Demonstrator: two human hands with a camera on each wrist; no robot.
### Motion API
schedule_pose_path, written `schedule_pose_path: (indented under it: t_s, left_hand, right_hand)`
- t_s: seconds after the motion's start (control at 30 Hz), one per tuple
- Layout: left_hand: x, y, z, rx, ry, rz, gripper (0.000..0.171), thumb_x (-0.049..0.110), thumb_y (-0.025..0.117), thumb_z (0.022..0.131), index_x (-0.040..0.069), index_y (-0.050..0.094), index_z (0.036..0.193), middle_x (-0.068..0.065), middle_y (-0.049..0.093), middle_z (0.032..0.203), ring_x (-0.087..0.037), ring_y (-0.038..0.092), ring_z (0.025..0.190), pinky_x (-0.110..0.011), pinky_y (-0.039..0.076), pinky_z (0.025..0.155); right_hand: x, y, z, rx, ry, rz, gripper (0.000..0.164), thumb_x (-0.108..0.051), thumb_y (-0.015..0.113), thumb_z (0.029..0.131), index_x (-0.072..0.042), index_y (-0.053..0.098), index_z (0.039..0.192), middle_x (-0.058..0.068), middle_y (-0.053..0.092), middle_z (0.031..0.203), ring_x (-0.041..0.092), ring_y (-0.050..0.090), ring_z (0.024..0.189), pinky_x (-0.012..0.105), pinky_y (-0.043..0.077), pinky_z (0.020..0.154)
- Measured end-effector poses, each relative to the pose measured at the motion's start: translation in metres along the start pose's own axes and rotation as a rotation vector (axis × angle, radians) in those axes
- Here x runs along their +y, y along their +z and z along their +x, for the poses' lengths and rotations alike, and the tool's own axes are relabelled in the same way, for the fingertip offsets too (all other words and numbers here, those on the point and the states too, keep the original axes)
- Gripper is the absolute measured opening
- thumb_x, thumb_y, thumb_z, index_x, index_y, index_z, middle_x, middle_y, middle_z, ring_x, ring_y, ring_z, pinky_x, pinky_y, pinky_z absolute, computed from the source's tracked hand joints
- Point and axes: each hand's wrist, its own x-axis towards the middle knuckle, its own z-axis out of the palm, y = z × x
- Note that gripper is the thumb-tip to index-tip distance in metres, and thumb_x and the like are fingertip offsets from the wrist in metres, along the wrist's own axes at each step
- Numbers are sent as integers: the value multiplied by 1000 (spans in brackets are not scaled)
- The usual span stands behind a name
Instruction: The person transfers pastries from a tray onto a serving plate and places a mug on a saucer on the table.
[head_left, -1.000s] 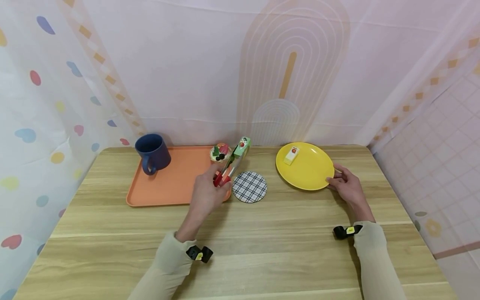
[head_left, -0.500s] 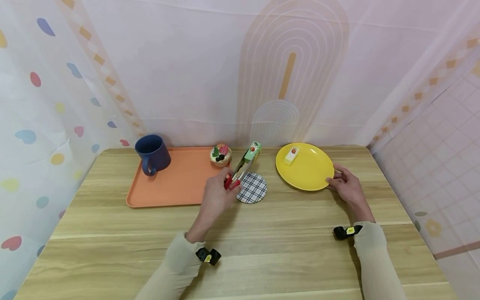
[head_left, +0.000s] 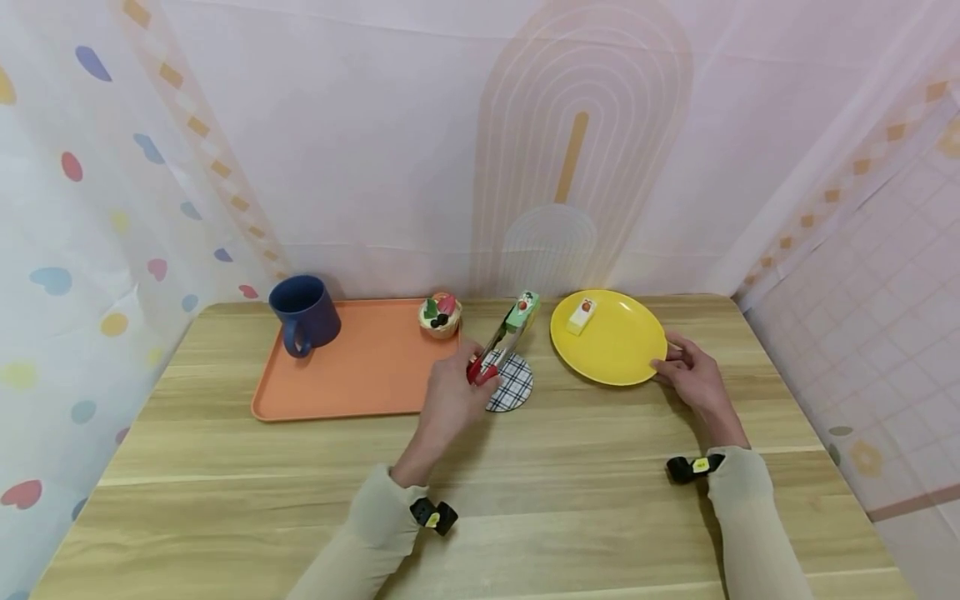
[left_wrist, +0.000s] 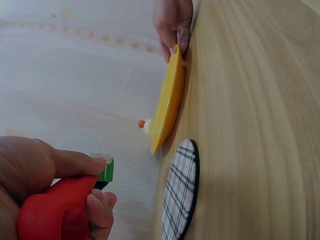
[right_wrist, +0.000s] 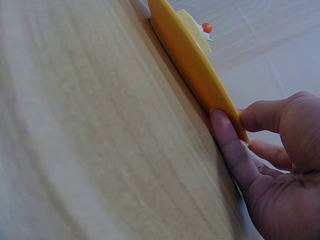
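Observation:
My left hand (head_left: 456, 398) grips a pair of red-handled tongs (head_left: 487, 369), whose far ends hold a small green cake piece (head_left: 522, 309) with a red topping. In the head view the tongs overlap a round checked coaster (head_left: 516, 385); the left wrist view shows them raised off the table. My right hand (head_left: 696, 377) pinches the right rim of a yellow plate (head_left: 618, 346), thumb on one side and fingers on the other. On that plate's far left part lies a yellow and white cake piece (head_left: 581, 316) with a red topping.
An orange tray (head_left: 337, 383) lies at the left, bearing a dark blue mug (head_left: 306, 312) at its far left and a fruit tart (head_left: 439, 316) at its far right corner. A patterned cloth wall (head_left: 375, 167) stands right behind the wooden table (head_left: 585, 500).
My left hand has moved to the right with the tongs and the green cake piece, from the tray's edge over to the coaster and closer to the plate. My right hand stays at the plate.

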Motion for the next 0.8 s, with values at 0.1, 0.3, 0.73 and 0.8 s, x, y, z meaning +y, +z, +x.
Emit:
schedule_pose_path:
  t_s: [0.1, 0.3, 0.73, 0.8]
  left_hand:
    - [1, 3, 0, -8, 4, 8, 29, 12, 79, 88, 7, 63, 112, -8, 60, 76, -15, 50, 60, -25, 38, 48]
    - [5, 10, 1, -38, -4, 15, 32, 14, 79, 89, 5, 63, 116, -7, 60, 80, -16, 50, 64, -26, 37, 50]
    - [10, 26, 4, -70, 36, 52, 30, 16, 79, 88, 8, 64, 111, -6, 64, 85, -18, 55, 73, -27, 41, 58]
    - [10, 28, 5, -71, 43, 63, 30, 16, 80, 88, 8, 64, 111, -5, 64, 86, -18, 55, 74, -27, 40, 58]
  right_hand:
    - [0, 0, -1, -2, -4, 0, 70, -8, 62, 101, -5, 26, 161, 22, 52, 135, -8, 64, 87, 18, 58, 82]
    - [0, -1, -2, 3, -15, 4, 69, -6, 62, 101, -5, 26, 161, 19, 54, 131, -8, 64, 86, 18, 58, 81]
    - [1, -3, -1, 9, -27, -21, 69, -8, 62, 102, -6, 27, 161, 22, 54, 132, -8, 65, 85, 18, 58, 81]
    - [1, -3, -1, 8, -27, -22, 69, -9, 62, 102, -6, 27, 161, 21, 54, 132, -8, 65, 85, 18, 58, 81]
